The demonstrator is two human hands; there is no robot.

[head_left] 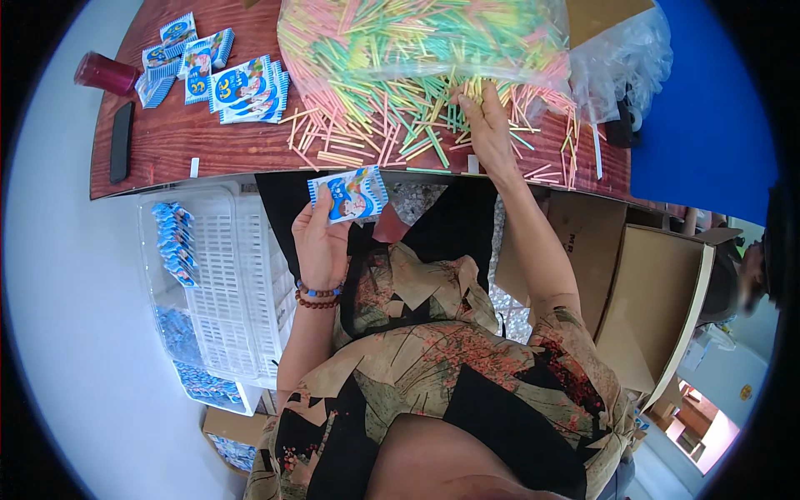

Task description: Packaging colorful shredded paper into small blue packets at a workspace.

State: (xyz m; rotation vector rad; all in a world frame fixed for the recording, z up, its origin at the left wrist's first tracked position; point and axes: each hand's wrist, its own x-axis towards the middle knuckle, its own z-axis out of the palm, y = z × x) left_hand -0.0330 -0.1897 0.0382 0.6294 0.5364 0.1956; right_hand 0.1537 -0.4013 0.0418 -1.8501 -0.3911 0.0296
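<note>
Sachet: a small blue-and-white printed sachet (348, 193) was held up in front of the table edge, above the lap, well apart from the sticks.
Left hand: the left hand (321, 237) pinched the sachet by its lower left corner between thumb and fingers; a bead bracelet (317, 296) sat on that wrist.
Right hand: the right hand (486, 125) reached onto the table, its fingertips drawn together on a few thin yellow sticks at the edge of the loose pile.
Sticks: pastel pink, green and yellow sticks (367, 137) lay scattered on the red wooden table (179, 137), spilling from a clear plastic bag (417, 37) full of them.
Step in hand: apparently gathering sticks for the held sachet.
Next move: it would call for lifting a small pinch cleanly out of the tangle and bringing it to the sachet's mouth; whether that mouth was open cannot be told.
Around: a stack of like sachets (246, 90) lay on the table's left; a white plastic crate (237, 283) stood below, sachets lined along its side.
</note>
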